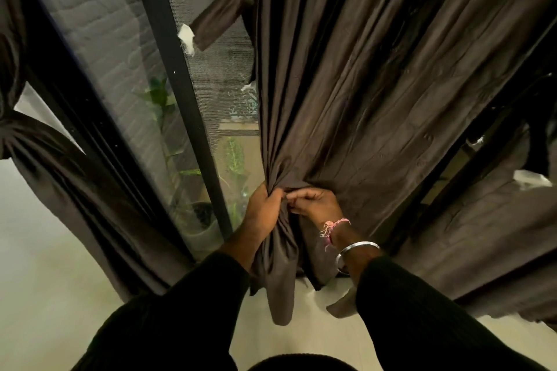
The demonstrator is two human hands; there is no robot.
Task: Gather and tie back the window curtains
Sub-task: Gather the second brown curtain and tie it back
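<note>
A dark brown curtain (361,84) hangs in long folds over the middle and right of the window. My left hand (262,205) grips a bunched section of its left edge at about waist height. My right hand (313,203) pinches the fabric just beside it, fingers curled into the folds. Below both hands the gathered cloth (280,280) hangs down toward the floor. A fabric tie-back strap (223,16) of the same brown, with a white tag at its end, sticks out leftward from the curtain's upper edge. At the left, another brown curtain (60,166) is cinched in at its middle.
A black window frame post (180,84) and mesh screen stand left of my hands. Green plants in a pot (205,214) sit outside behind the glass. The pale floor (45,265) lies below. Another black frame bar (470,156) shows at the right.
</note>
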